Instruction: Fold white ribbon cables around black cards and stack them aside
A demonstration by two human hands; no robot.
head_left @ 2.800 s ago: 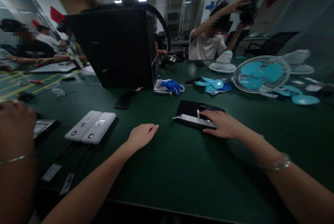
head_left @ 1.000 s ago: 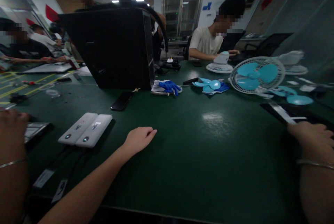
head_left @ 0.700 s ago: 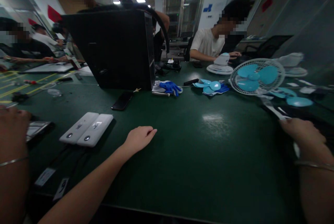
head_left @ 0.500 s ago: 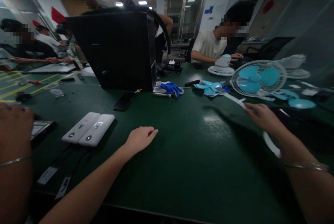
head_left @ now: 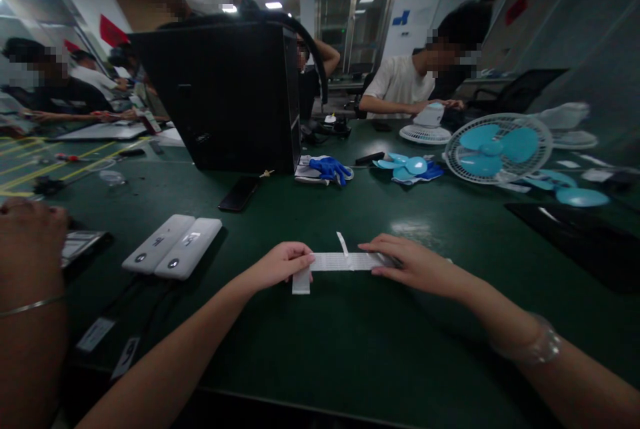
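A long white strip (head_left: 340, 262) with rows of fine print, like a strip of labels, stretches level between my two hands above the green table. My left hand (head_left: 280, 266) pinches its left end, where a short piece (head_left: 301, 282) folds down below my fingers. At the other end, my right hand (head_left: 410, 262) has the strip between thumb and fingers; part of it is hidden there. A narrow white tab (head_left: 342, 243) sticks up from the strip's middle.
Two white power banks (head_left: 173, 247) with cables lie left, beside another person's hand (head_left: 33, 232). Farther back are a phone (head_left: 239, 193), blue-white gloves (head_left: 327, 170), a black computer case (head_left: 225, 96), blue fan blades (head_left: 403, 164) and a fan (head_left: 497, 149). A black panel (head_left: 575, 242) lies right.
My right hand has come from the far right to the middle, bringing the white strip. My left hand, closed before, now pinches the strip's left end.
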